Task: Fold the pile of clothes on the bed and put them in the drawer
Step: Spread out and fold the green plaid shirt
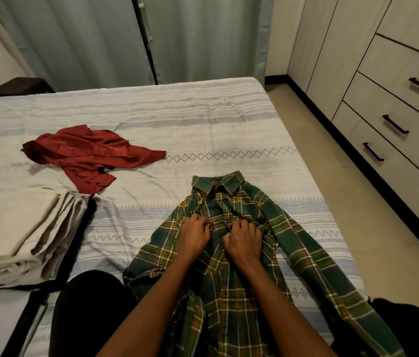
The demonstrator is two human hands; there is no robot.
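Observation:
A green and yellow plaid shirt [231,274] lies face up on the bed [203,119], collar pointing away from me. My left hand [195,234] and my right hand [244,242] sit side by side on its chest, fingers curled and pinching the button placket. One sleeve trails off toward the bed's right edge. A crumpled red shirt [90,153] lies further back on the left. A stack of folded cream and white clothes [25,235] rests at the near left. The drawers [393,124] with black handles are in the cabinet on the right.
My knees in black trousers [87,310] are on the bed beside the plaid shirt. A strip of tiled floor [337,181] runs between bed and cabinet. Grey-green curtains [100,39] hang behind the bed. A dark box [20,86] stands at the far left.

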